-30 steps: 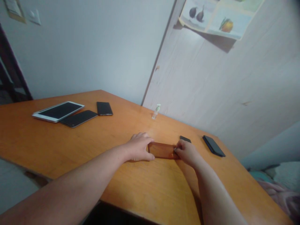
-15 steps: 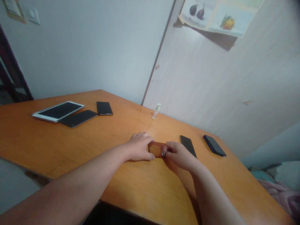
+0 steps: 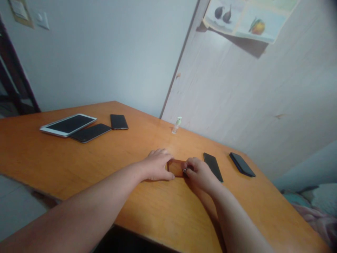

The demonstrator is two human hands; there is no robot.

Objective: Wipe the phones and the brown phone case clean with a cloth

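Observation:
On the wooden table (image 3: 158, 207) in front of me lies a flat phone-sized rectangle (image 3: 176, 168) with a dark rim. Its face is orange-brown like the table, and I cannot tell whether it is see-through or reflecting. My left hand (image 3: 158, 165) spans its left end, thumb on the near edge and fingers at the far edge. At the right end, my right hand (image 3: 197, 172) is pinched over the face. Something small, partly dark and partly shiny, shows at those fingertips, too small to name. The rectangle's right end is hidden under that hand.
Right of my hands lie a dark phone (image 3: 213, 167) and another dark flat device (image 3: 242, 164). At the left are a white tablet (image 3: 68, 124) and two dark devices, one (image 3: 91, 133) touching it, another (image 3: 119, 122) behind. A small pump bottle (image 3: 177, 125) stands near the wall.
My right fingertips have shifted slightly to the right over the rectangle. My left hand keeps its place on it. The whole view has moved a little.

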